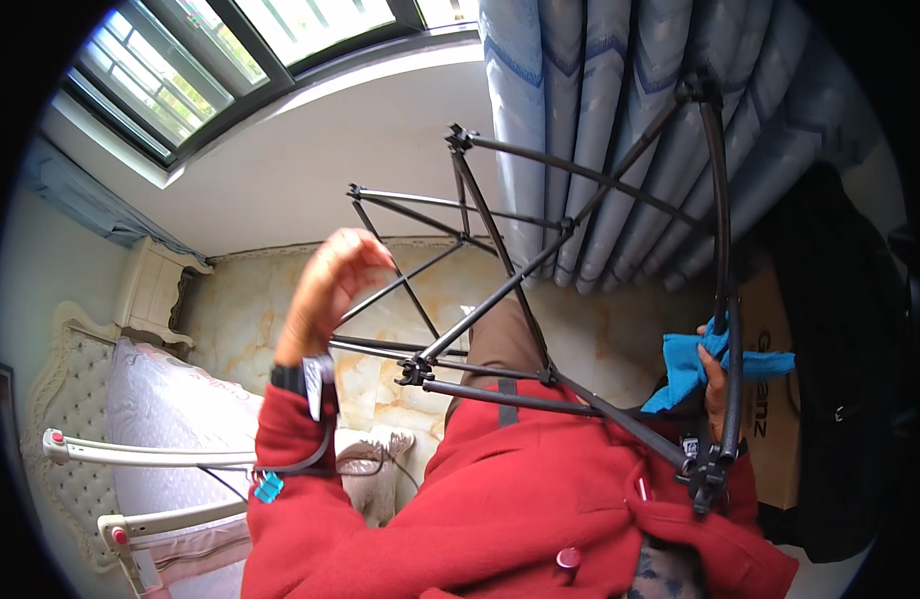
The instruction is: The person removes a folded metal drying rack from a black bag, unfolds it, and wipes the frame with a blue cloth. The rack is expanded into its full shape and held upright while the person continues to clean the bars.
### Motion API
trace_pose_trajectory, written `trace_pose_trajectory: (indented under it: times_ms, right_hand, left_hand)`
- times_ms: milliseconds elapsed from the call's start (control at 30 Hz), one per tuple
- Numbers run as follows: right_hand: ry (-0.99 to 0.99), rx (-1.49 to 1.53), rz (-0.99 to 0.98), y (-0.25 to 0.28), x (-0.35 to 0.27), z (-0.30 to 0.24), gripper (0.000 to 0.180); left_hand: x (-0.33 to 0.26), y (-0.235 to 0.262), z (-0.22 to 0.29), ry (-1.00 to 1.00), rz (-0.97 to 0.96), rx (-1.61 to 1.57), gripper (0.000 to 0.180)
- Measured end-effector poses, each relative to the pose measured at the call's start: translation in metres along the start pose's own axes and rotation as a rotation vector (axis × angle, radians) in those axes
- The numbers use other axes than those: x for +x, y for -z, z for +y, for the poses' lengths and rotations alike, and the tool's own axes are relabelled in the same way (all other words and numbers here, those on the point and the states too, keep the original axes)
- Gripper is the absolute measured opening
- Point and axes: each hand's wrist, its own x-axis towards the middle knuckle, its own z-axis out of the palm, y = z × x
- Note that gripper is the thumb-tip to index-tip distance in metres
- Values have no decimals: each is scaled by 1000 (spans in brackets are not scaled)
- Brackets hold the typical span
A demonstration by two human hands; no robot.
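Observation:
A black folding frame of thin metal rods (510, 290) is held up in front of me, its struts fanning out from joints. My left hand (325, 290) grips one rod on the frame's left side, fingers curled around it. My right hand (717, 384) holds a blue cloth (694, 361) pressed against the curved rod on the frame's right side. Both arms wear red sleeves, and a black watch band sits on the left wrist.
Blue curtains (600, 120) hang ahead beside a window (211, 60). A bed with a purple cover (161, 419) lies at lower left, a pale nightstand (156, 290) beyond it. A brown cardboard box (774, 419) and a dark bag (839, 379) stand at right. Marble floor below.

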Motion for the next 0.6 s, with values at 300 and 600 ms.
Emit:
trace_pose_trajectory:
  times_ms: [300, 600]
  right_hand:
    - [-96, -49, 48, -5, 10, 1, 32]
    - [-379, -298, 22, 46, 18, -40, 38]
  left_hand:
    - [-37, -42, -74, 190, -358, -13, 76]
    - [-39, -79, -41, 290, -484, 258, 52]
